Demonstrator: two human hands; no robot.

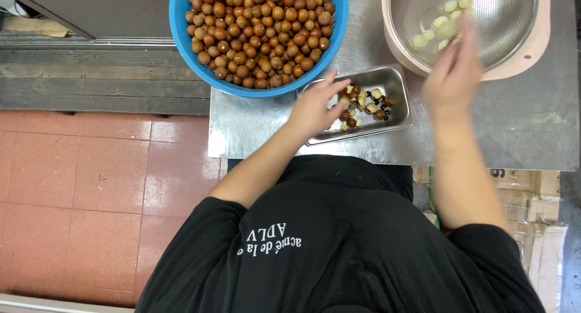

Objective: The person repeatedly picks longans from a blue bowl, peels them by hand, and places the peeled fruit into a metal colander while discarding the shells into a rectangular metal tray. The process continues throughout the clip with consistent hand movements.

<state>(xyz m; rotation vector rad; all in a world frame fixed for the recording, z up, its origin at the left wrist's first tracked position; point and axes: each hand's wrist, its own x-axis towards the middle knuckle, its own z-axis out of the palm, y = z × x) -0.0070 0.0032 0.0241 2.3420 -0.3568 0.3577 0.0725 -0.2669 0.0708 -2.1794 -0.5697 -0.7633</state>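
My left hand (315, 107) reaches over the left end of a small steel tray (393, 83) that holds brown shells, dark seeds and pale bits; its fingers are spread and I see nothing in them. My right hand (454, 71) is blurred over the rim of a metal colander (514, 16) set in a pink bowl (538, 52). Several pale peeled fruits (442, 25) lie in the colander just beyond the fingertips. A blue basin (181, 34) full of small round brown fruits (260, 28) stands to the left.
Everything stands on a steel table (514, 131). Red floor tiles (91, 186) lie to the left, below a wooden ledge (91, 83). Cardboard boxes (532, 198) sit under the table at right.
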